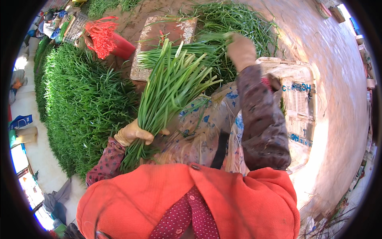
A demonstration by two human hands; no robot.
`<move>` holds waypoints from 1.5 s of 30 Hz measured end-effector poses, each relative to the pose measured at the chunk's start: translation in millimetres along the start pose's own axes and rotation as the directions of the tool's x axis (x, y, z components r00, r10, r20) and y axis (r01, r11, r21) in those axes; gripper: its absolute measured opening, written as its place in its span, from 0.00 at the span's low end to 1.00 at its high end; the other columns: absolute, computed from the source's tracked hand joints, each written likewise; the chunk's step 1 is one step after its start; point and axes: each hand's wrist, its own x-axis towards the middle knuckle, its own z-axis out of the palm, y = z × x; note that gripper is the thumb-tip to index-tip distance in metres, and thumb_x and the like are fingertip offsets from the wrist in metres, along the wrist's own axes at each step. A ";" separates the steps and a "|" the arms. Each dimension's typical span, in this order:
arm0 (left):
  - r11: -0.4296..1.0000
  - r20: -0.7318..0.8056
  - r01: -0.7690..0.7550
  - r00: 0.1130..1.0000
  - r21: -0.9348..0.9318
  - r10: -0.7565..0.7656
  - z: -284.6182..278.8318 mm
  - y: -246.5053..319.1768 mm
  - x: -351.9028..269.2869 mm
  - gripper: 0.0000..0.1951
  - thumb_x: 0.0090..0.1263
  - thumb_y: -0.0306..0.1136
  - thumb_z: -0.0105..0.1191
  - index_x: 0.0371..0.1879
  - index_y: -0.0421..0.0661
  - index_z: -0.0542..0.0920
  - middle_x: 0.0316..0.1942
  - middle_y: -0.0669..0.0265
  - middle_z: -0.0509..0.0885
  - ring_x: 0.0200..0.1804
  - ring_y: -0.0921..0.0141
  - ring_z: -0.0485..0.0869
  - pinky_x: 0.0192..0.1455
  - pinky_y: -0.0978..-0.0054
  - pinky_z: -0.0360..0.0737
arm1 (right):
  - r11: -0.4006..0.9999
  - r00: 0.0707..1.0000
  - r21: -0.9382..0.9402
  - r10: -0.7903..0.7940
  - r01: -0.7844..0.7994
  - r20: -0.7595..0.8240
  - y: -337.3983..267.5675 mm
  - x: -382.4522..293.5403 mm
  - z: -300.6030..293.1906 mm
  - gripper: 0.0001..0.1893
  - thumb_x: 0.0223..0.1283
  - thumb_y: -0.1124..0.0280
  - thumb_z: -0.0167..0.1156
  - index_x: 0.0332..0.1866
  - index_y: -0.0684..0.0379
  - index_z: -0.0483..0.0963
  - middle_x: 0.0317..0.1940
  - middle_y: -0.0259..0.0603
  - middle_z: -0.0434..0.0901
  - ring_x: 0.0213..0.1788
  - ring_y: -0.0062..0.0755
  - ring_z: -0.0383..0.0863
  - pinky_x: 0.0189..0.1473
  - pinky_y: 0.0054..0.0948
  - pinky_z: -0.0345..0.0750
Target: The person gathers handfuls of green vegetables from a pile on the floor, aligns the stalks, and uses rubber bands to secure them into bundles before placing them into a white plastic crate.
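Note:
My left hand point(134, 133), in a pale glove, grips a thick bunch of long flat green leaves, which look like garlic chives point(176, 86). Their pale cut ends fan up and to the right, while the leafy tips hang below my fist. My right hand point(242, 52), also gloved and blurred, is raised beyond the bunch with a few blurred green leaves at its fingers. More chives point(185, 52) lie across a low board with a floral border point(170, 28), partly hidden behind the held bunch. Under the bunch, a clear plastic apron with blue print point(200, 140) covers my lap.
A large stack of chives point(89, 110) stands at my left. Red ties point(101, 35) spill from a red container point(124, 47). Loose leaves point(235, 18) are heaped behind the board. A white plastic crate point(298, 104) sits at my right. Another person point(50, 25) is at far left.

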 end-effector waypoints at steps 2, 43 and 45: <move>0.999 0.023 0.042 0.999 -0.014 -0.042 -10.2 -8.4 -7.2 0.45 0.53 0.31 0.74 0.72 0.44 0.65 0.55 0.45 0.84 0.29 0.74 0.79 0.28 0.79 0.76 | 0.988 0.987 0.035 0.154 -0.153 -0.041 21.9 21.6 -34.6 0.11 0.63 0.70 0.63 0.50 0.49 0.82 0.39 0.41 0.88 0.42 0.37 0.89 0.49 0.38 0.84; 0.967 0.058 -0.252 0.966 -0.024 0.253 -5.2 -14.1 11.0 0.35 0.61 0.42 0.66 0.60 0.25 0.75 0.18 0.65 0.78 0.17 0.73 0.70 0.27 0.75 0.70 | 0.608 0.632 0.720 -0.423 -0.334 0.650 -65.3 -121.7 -15.5 0.12 0.65 0.64 0.65 0.34 0.65 0.83 0.25 0.32 0.80 0.22 0.16 0.75 0.25 0.22 0.73; 0.957 0.100 -0.287 0.952 -0.044 0.290 -12.2 -18.1 15.2 0.35 0.64 0.43 0.64 0.61 0.23 0.73 0.15 0.68 0.74 0.15 0.73 0.68 0.22 0.75 0.66 | 0.537 0.560 0.758 -0.523 -0.370 0.643 -64.1 -128.4 -25.6 0.11 0.64 0.66 0.65 0.33 0.64 0.83 0.25 0.31 0.81 0.22 0.16 0.75 0.25 0.21 0.72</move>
